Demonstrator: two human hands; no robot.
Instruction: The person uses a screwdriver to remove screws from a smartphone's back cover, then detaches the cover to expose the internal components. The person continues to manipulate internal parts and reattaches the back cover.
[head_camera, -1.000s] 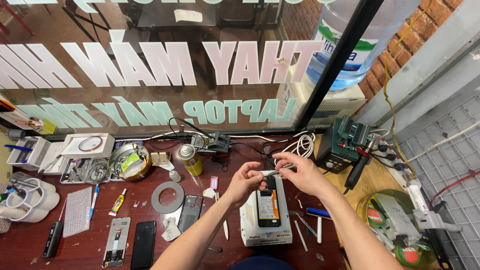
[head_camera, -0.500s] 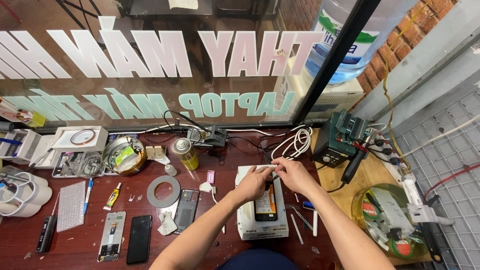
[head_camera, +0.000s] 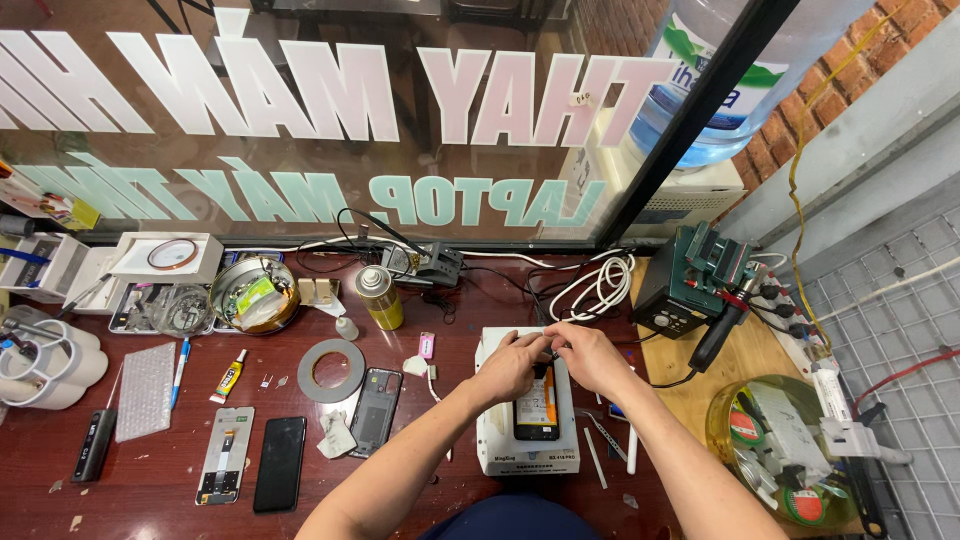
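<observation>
An opened phone (head_camera: 537, 408) with an orange-and-black inside lies on a white box-shaped stand (head_camera: 527, 452) at the middle of the dark red workbench. My left hand (head_camera: 511, 367) and my right hand (head_camera: 587, 357) meet just above the phone's top end. Their fingertips pinch together on something small that I cannot make out. Both forearms reach up from the bottom edge of the view.
Left of the stand lie a phone frame (head_camera: 375, 410), a black phone (head_camera: 279, 463), a screen panel (head_camera: 224, 468), a tape ring (head_camera: 331, 370) and a yellow spray can (head_camera: 381, 297). A green rework station (head_camera: 694, 279) and white cables (head_camera: 598, 287) stand at right; glass window behind.
Both hands have come down from above the bench to the top end of the phone on the stand, still pinched together. The view has shifted slightly.
</observation>
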